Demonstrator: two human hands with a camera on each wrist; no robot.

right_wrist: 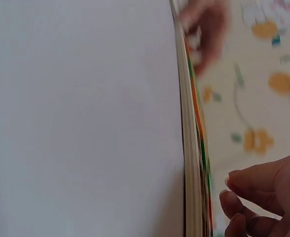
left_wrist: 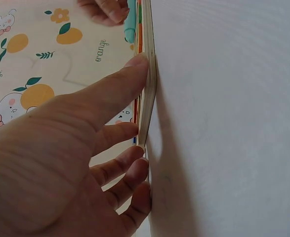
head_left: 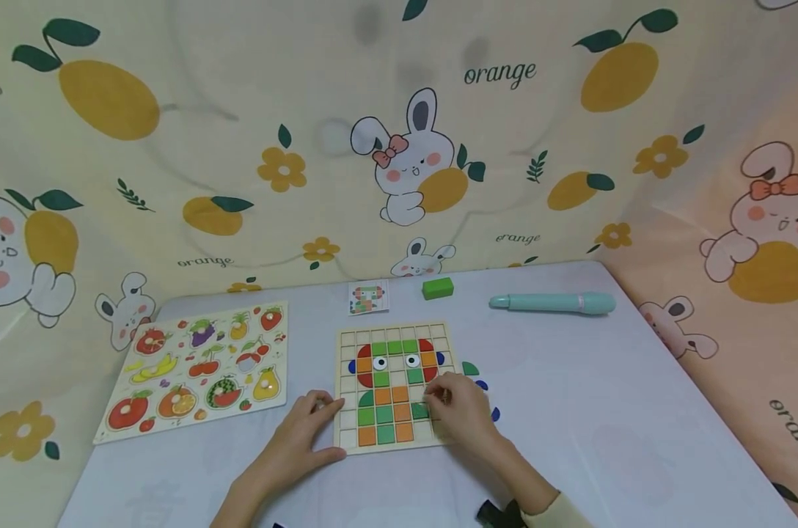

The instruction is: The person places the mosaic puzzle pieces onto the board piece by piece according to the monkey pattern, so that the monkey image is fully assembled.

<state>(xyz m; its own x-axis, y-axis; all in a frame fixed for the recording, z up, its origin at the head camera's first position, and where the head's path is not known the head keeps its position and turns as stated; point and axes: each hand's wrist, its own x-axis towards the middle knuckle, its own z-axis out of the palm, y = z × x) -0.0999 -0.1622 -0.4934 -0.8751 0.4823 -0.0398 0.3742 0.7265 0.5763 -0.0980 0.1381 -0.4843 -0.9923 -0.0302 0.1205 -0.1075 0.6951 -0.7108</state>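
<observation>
A square wooden grid board (head_left: 345,378) lies flat with coloured tiles making a figure: red corners, green and orange squares, two eye pieces and blue half-rounds. My left hand (head_left: 292,434) touches its left side, with the thumb by the near corner; the left wrist view shows the thumb and fingertips against the board's edge. Over the right part of the board is my right hand (head_left: 463,412), its thumb and index finger close together beside a dark green tile (head_left: 419,411). In the right wrist view nothing shows between those fingertips.
Loose green (head_left: 470,369) and blue (head_left: 495,414) pieces lie right of the board. Behind it are a small pattern card (head_left: 369,298) and a green block (head_left: 438,288). A teal pen-shaped thing (head_left: 552,303) lies back right, a fruit puzzle board (head_left: 174,374) at left.
</observation>
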